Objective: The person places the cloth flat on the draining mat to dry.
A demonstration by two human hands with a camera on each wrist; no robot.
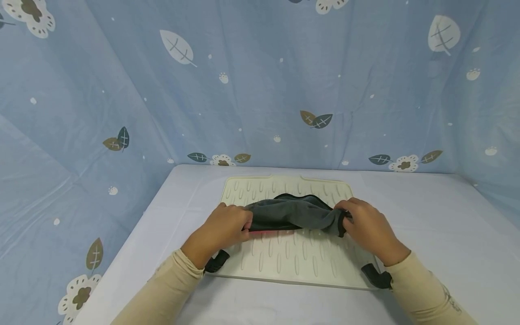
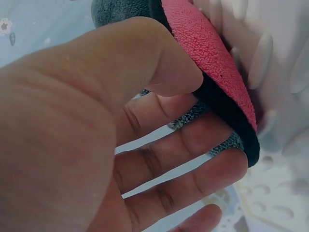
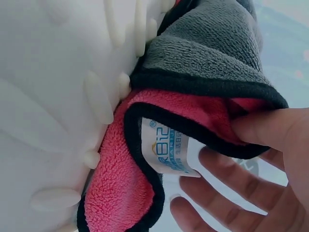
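Note:
A towel (image 1: 290, 214), grey on one face and pink on the other with black edging, lies bunched over a cream ridged mat (image 1: 292, 262). At its left end my left hand (image 1: 223, 230) pinches the black-edged border. In the left wrist view the thumb presses on the border (image 2: 224, 104), with the fingers behind it. My right hand (image 1: 367, 228) grips the opposite end. The right wrist view shows that thumb on the pink face near a folded corner, beside a white label (image 3: 164, 147) with blue print. Part of the pink side is hidden under the grey folds.
The mat lies on a white-covered table (image 1: 430, 216). Blue fabric (image 1: 260, 90) with leaf and flower prints hangs behind and at the sides. Black straps (image 1: 217, 261) show by both wrists, below beige sleeves (image 1: 166, 289).

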